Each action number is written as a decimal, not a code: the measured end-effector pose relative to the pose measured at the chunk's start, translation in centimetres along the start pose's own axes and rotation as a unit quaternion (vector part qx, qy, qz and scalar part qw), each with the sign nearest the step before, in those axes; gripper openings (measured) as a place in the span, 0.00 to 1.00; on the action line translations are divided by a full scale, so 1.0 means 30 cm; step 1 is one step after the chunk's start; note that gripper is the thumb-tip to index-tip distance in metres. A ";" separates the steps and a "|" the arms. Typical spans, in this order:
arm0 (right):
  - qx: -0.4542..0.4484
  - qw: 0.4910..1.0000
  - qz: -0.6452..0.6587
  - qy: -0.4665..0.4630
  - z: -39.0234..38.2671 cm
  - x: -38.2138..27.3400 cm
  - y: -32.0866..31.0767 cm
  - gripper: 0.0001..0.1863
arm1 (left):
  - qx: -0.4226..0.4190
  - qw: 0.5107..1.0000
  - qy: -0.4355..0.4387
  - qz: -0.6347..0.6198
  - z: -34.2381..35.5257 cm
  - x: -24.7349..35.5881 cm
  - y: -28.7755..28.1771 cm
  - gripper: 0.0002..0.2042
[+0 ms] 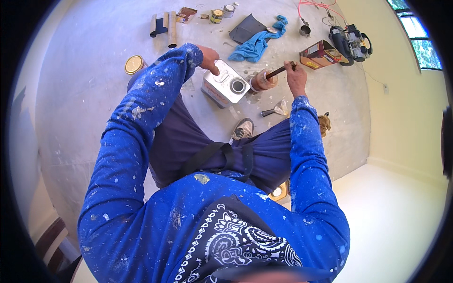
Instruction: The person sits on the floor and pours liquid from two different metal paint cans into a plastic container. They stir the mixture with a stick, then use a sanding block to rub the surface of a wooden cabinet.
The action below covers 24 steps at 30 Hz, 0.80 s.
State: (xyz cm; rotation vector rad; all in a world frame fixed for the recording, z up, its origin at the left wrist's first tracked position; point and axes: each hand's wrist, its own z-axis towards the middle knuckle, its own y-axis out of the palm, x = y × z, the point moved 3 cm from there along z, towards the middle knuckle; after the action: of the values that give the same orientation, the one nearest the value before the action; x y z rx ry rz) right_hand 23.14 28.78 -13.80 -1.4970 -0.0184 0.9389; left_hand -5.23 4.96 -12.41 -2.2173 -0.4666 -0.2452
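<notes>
My left hand grips the upper left corner of a white rectangular metal can, which has a round spout opening on top. Just right of the can stands a clear jar with reddish-brown contents. My right hand is closed on a dark stick whose lower end is inside the jar. A putty knife with a dark handle lies on the floor below the jar.
Around me on the grey floor are a round tin, cardboard tubes, small cans, a blue cloth, a rectangular open can and a compressor with red hose. Walls edge both sides.
</notes>
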 end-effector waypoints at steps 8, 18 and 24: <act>0.081 0.994 -0.014 -0.070 -0.020 -0.085 -0.073 0.21 | 0.029 1.000 0.002 0.002 -0.004 -0.015 0.024 0.41; 0.094 0.990 0.004 -0.104 -0.015 -0.092 -0.059 0.22 | -0.014 0.999 -0.012 -0.034 -0.005 -0.026 0.053 0.43; 0.131 0.985 -0.028 -0.111 -0.006 -0.100 -0.124 0.22 | 0.001 1.000 -0.013 -0.014 -0.002 -0.026 0.053 0.43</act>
State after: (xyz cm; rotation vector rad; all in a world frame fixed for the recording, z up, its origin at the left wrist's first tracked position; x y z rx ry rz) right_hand 23.14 27.76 -9.13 -1.1404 -0.0948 1.0174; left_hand -5.29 3.80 -13.75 -2.2156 -0.5121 -0.2297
